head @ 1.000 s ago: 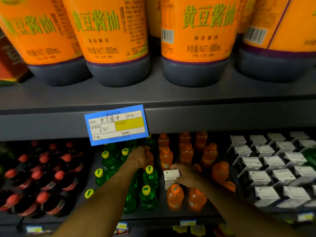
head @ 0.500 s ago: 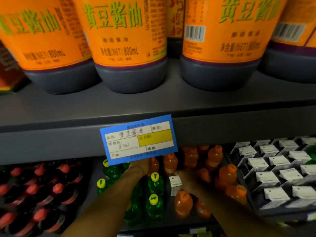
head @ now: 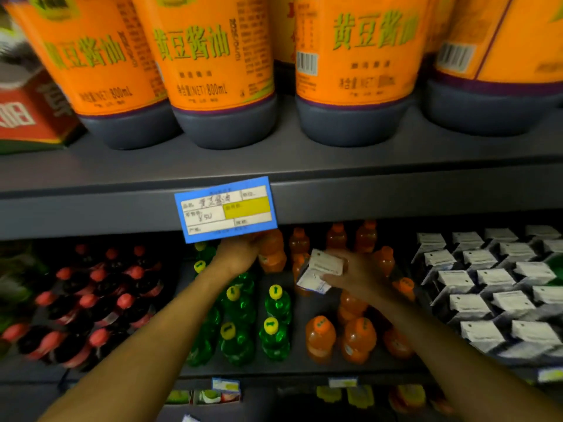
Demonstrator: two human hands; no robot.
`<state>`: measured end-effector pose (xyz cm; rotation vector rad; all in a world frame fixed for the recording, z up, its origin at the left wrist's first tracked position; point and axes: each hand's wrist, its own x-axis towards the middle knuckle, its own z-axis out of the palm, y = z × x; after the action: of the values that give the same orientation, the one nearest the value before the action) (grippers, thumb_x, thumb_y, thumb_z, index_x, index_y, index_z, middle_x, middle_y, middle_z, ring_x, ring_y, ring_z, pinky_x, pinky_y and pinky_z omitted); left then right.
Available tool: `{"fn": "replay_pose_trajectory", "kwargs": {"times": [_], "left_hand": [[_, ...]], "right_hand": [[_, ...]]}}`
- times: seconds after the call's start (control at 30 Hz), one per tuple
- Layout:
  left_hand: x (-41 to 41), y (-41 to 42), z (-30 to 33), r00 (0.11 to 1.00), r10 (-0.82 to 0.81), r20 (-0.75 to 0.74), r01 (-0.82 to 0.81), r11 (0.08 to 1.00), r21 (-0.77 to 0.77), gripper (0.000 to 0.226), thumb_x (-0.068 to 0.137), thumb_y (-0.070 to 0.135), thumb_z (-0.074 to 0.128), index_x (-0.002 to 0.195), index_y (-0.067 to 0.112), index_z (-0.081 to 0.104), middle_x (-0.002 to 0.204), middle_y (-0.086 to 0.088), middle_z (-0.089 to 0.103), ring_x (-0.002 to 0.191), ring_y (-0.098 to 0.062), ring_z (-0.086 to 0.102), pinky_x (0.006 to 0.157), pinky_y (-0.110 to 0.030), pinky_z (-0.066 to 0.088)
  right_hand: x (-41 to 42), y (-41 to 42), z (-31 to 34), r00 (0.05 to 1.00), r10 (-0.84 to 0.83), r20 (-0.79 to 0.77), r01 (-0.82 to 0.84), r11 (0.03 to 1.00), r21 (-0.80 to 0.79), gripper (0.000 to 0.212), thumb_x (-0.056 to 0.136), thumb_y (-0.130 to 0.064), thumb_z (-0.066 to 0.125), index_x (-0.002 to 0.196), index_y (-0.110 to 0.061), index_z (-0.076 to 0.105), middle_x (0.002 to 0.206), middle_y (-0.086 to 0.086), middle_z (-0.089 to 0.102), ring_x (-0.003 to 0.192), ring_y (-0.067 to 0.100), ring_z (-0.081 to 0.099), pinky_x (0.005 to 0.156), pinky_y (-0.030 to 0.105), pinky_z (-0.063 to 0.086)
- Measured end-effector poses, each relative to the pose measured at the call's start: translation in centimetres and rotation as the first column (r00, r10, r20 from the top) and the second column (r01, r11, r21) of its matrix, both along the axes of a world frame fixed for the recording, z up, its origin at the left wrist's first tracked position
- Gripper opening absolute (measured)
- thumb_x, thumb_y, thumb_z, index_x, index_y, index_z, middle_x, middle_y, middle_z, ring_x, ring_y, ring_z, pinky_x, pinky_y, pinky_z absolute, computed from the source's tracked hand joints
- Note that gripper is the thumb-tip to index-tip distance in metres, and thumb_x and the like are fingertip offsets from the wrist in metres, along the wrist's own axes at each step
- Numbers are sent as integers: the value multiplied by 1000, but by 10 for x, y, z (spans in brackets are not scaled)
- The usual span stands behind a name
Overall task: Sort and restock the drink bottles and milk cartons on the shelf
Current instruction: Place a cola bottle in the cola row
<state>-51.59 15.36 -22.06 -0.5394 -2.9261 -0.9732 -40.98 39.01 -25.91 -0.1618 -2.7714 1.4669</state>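
On the lower shelf stand dark bottles with red caps at left, green bottles with yellow caps in the middle, orange bottles right of them and rows of white milk cartons at right. My left hand is deep in the shelf, closed around an orange bottle just under the blue tag. My right hand grips a small white milk carton, tilted, above the orange bottles.
The upper shelf carries several large orange-labelled soy sauce jugs and a red box at far left. A blue price tag hangs from its front edge. More items and tags show on a shelf below.
My right hand has lifted the milk carton up and tilted it, clear of the orange bottles. My left hand has closed on an orange bottle at the back. The view has tipped slightly.
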Motion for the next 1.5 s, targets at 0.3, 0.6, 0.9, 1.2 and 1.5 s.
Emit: {"fn": "replay_pose_trajectory", "kwargs": {"times": [0.3,0.6,0.9,1.2,1.5], "left_hand": [[74,29,67,971,29,239,-213,567,796,19,97,11,55,107,26,62,113,-2,67,107,-19,63,96,-37,49],[135,54,70,912,-155,378,-362,126,924,29,81,33,57,104,14,63,81,-2,72,79,-19,72,72,-39,59],[129,56,64,797,-266,543,-587,-129,799,39,91,49,56,110,16,64,93,-5,75,84,-22,70,65,-36,58],[100,112,36,960,2,279,-174,787,593,26,96,27,57,117,14,66,112,-6,70,107,-20,65,93,-26,46],[86,112,-25,977,-21,213,16,1000,26,32,95,39,57,116,15,60,108,-5,69,102,-22,65,90,-34,50]], "right_hand": [[46,33,62,971,-237,-18,136,618,-774,24,65,-31,79,88,-37,75,98,-6,77,89,13,74,61,25,58],[96,52,47,980,-159,116,180,491,-852,38,64,-42,77,100,-29,72,101,6,76,90,22,74,59,31,58],[122,65,45,964,-235,124,227,485,-845,42,69,-41,69,106,-20,68,93,5,77,81,22,74,63,33,57],[130,92,56,961,-277,20,189,600,-777,41,66,-41,71,103,-22,68,90,1,78,78,17,75,55,24,57],[124,101,50,953,-298,61,241,619,-747,58,50,-49,79,100,-20,69,89,4,78,77,20,75,53,27,57]]}}
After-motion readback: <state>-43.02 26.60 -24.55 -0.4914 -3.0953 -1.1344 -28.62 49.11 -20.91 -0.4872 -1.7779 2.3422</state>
